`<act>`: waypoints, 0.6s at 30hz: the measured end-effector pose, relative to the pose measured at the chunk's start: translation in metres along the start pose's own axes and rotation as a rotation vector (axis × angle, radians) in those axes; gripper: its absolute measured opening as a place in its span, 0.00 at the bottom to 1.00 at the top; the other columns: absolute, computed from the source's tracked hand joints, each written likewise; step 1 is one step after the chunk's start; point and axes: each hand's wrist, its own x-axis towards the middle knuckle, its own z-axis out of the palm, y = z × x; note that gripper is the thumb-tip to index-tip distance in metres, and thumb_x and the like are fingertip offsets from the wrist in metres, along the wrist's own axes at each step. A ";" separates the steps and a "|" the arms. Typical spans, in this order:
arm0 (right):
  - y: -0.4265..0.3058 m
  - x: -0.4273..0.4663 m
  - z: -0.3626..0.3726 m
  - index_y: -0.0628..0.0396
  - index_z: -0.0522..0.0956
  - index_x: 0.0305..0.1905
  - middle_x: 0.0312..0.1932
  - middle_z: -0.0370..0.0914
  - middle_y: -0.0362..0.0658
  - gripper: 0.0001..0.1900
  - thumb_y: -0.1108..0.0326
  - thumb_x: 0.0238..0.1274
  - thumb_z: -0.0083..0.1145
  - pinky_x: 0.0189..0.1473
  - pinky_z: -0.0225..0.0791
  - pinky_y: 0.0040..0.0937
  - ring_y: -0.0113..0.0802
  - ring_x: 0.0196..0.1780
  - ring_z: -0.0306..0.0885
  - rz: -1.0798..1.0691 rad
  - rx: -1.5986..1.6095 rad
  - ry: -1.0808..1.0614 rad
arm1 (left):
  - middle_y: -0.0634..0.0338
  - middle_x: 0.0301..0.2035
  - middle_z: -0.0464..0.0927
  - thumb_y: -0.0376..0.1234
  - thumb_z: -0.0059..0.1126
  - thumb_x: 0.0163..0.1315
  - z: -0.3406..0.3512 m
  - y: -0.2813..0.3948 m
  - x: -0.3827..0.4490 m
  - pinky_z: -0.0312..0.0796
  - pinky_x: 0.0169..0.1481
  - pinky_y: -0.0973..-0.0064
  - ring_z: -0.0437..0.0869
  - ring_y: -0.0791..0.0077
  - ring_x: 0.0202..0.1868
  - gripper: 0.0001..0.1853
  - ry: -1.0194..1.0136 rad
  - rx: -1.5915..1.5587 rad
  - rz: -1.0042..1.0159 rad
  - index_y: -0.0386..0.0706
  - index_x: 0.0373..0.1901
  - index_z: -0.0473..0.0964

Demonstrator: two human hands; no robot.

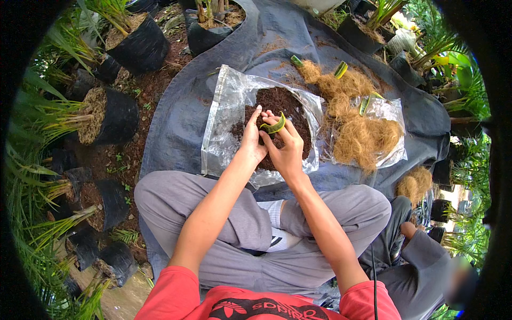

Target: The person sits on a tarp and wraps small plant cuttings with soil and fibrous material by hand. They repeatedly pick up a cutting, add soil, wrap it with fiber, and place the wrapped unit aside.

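Note:
Both my hands meet over an open clear plastic bag [224, 120] with dark soil [282, 100] spread on it. Between them is a short snake plant leaf cutting [273, 127], green with a yellow edge and curled upward. My right hand [289, 146] has its thumb and fingers around the cutting. My left hand [253, 138] is cupped against its lower end, thumb raised. Something dark, perhaps soil, shows between the palms, but the cutting's base is mostly hidden.
To the right, coconut fibre clumps [352, 120] lie partly on another plastic sheet [394, 154]. More leaf cuttings [341, 70] stick out of the fibre. A dark tarp [176, 132] lies beneath. Potted palms in black bags [116, 116] line the left. Another person [420, 264] sits at lower right.

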 end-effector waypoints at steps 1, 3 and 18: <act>0.000 0.000 0.000 0.59 0.91 0.53 0.52 0.92 0.52 0.14 0.76 0.62 0.76 0.63 0.81 0.41 0.48 0.59 0.91 -0.009 -0.004 -0.005 | 0.68 0.39 0.86 0.50 0.65 0.79 0.001 -0.001 0.000 0.83 0.53 0.69 0.87 0.76 0.43 0.19 -0.020 -0.008 0.003 0.54 0.30 0.75; 0.003 0.000 0.000 0.59 0.92 0.53 0.52 0.92 0.52 0.14 0.77 0.62 0.76 0.65 0.81 0.41 0.47 0.60 0.91 -0.034 -0.024 -0.026 | 0.68 0.38 0.85 0.50 0.64 0.80 -0.001 -0.001 0.002 0.83 0.53 0.68 0.87 0.75 0.43 0.20 0.000 -0.011 -0.009 0.54 0.28 0.74; -0.012 -0.003 -0.004 0.59 0.91 0.54 0.54 0.91 0.52 0.17 0.74 0.59 0.80 0.60 0.84 0.40 0.47 0.55 0.93 0.100 0.021 -0.052 | 0.62 0.31 0.79 0.44 0.55 0.85 -0.011 0.005 0.009 0.83 0.50 0.69 0.85 0.68 0.40 0.18 -0.054 -0.197 0.111 0.45 0.34 0.75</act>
